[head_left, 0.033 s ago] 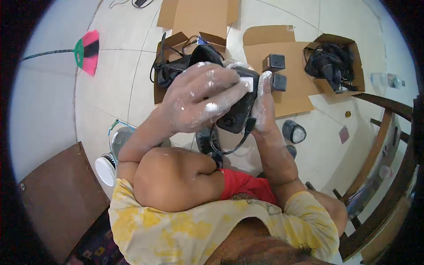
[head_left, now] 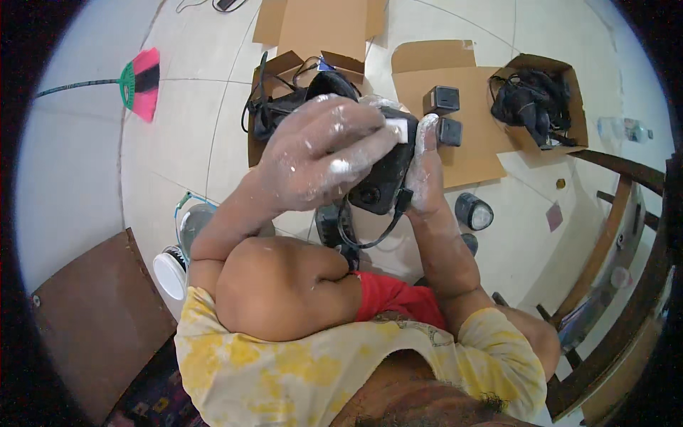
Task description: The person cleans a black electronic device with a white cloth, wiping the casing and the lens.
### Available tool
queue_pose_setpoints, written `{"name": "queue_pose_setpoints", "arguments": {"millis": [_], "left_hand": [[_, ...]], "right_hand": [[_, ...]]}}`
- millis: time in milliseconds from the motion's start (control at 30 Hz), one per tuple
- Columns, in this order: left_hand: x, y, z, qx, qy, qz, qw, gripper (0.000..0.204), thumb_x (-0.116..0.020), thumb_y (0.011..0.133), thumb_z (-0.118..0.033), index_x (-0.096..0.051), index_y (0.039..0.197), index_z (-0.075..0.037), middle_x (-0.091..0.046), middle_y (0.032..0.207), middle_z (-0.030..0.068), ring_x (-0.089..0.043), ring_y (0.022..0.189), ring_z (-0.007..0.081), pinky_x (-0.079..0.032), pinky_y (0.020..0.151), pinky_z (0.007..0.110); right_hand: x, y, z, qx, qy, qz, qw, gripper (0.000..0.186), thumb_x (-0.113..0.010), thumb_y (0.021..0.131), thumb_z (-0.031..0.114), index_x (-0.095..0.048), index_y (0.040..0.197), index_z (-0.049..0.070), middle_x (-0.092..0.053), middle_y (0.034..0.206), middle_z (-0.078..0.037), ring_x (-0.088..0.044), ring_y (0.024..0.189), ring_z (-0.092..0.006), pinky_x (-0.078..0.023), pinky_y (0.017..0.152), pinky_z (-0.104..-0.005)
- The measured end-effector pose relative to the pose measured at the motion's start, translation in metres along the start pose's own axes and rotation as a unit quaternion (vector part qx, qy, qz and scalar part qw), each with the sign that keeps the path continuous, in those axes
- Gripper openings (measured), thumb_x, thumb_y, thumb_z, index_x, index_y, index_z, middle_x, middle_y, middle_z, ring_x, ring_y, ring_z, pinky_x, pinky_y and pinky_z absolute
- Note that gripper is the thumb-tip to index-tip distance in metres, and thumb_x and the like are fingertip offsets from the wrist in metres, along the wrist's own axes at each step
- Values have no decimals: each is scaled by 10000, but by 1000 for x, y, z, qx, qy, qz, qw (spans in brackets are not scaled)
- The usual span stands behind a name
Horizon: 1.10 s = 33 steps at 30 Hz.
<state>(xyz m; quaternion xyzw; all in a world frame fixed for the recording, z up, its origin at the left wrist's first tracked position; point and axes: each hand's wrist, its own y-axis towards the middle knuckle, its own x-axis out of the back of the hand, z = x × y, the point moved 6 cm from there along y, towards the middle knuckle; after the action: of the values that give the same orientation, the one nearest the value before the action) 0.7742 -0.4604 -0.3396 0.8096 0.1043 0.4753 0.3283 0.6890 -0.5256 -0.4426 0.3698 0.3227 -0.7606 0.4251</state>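
Note:
A black boxy device (head_left: 384,174) with rounded corners is held up before me, a round lens-like part near its lower end. A black cable (head_left: 377,240) is plugged into its lower right side and loops below. My right hand (head_left: 425,167) grips it from the right, thumb along the edge and the other fingers behind. My left hand (head_left: 320,153), dusted with white like the right, reaches over from the left with bent fingers close together. Its fingertips touch a white rectangle (head_left: 397,131) on the device's upper face. The left thumb is hidden.
Beyond my hands lies an open cardboard box (head_left: 288,64) with black straps and gear. Two black blocks (head_left: 442,100) sit on flattened cardboard (head_left: 473,156). Another box (head_left: 580,107) holds tangled black gear. A dark cylinder (head_left: 473,212) stands right, a white-lidded tub (head_left: 169,276) left.
My left hand has shifted slightly up and to the left, its fingertips still at the white rectangle. The device and right hand are nearly unmoved.

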Motion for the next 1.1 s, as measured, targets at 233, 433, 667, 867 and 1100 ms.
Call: {"name": "queue_pose_setpoints", "arguments": {"millis": [233,433,667,867,1100], "left_hand": [[23,-17,14,82,-64,-110,988,375,-712,676,117,-723,1030,-5,-647,971,108,-604,755,173,-485,633,264],[3,-4,4,49,-64,-46,996,432,-732,665,50,-708,1090,-25,-619,1000,131,-611,747,218,-508,633,319],[-4,-7,-1,-21,-6,22,1000,506,-730,615,-80,-684,1115,-25,-616,1015,130,-631,798,269,-521,650,348],[1,3,4,8,8,16,1000,494,-694,643,-139,-695,1127,-38,-621,1033,118,-634,814,281,-517,654,382],[-5,-2,-5,-41,22,21,999,477,-694,651,-125,-690,1118,-26,-604,983,101,-633,806,273,-516,647,365]], "right_hand": [[10,3,6,26,-15,20,999,702,-254,996,630,-470,1356,67,-597,1228,-108,-603,1112,-210,-500,968,-367],[3,0,1,-13,31,15,999,695,-249,1002,622,-460,1372,72,-598,1232,-111,-608,1107,-205,-512,953,-359],[13,0,-1,3,2,6,1000,671,-307,994,626,-475,1335,73,-601,1204,-118,-609,1097,-205,-512,942,-365],[10,1,0,-8,23,-11,1000,659,-361,988,615,-475,1334,66,-606,1191,-114,-613,1076,-207,-506,939,-363],[11,-2,-3,-2,-1,-9,1000,657,-359,990,612,-482,1327,62,-615,1172,-113,-619,1063,-210,-513,927,-364]]}}
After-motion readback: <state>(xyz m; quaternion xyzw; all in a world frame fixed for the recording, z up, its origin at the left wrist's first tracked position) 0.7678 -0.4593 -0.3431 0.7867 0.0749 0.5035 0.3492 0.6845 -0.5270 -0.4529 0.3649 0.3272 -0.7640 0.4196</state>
